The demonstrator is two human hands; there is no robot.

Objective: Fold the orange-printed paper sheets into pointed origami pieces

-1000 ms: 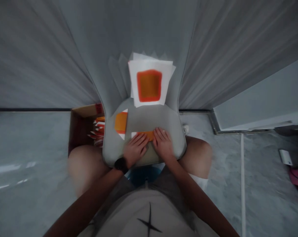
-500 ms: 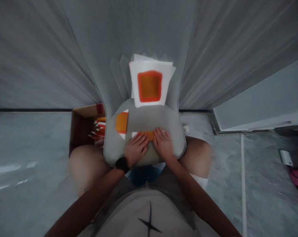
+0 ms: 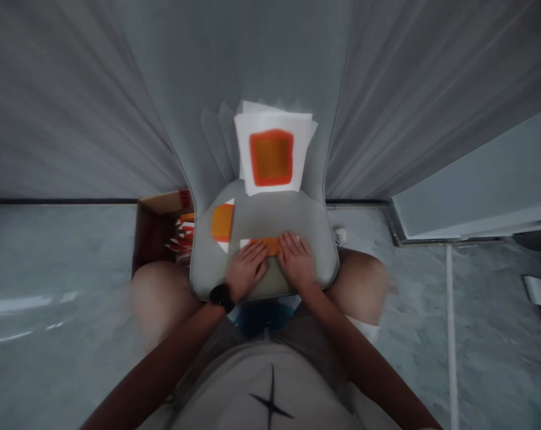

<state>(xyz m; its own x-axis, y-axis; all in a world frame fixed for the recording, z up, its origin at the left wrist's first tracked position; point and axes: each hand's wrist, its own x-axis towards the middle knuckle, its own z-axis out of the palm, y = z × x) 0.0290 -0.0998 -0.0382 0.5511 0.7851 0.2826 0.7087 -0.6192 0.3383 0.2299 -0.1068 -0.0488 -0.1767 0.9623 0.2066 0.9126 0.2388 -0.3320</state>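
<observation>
A folded strip of orange and white paper lies flat near the front of a grey chair seat. My left hand, with a dark watch at the wrist, rests on the strip's left part, fingers stretched out. On its right part my right hand lies flat, fingers extended and partly covering it. A second folded paper piece, orange with white corners, sits on the seat to the left. Behind, a stack of white sheets with an orange, red-edged square printed on top leans against the chair back.
An open cardboard box holding several folded red, orange and white papers stands on the floor left of the chair. My knees flank the seat. Grey curtains hang behind. A small white object lies on the floor far right.
My left hand's fingers have shifted slightly left along the strip, and more orange shows between the hands. My right hand stays in place. The view has turned slightly.
</observation>
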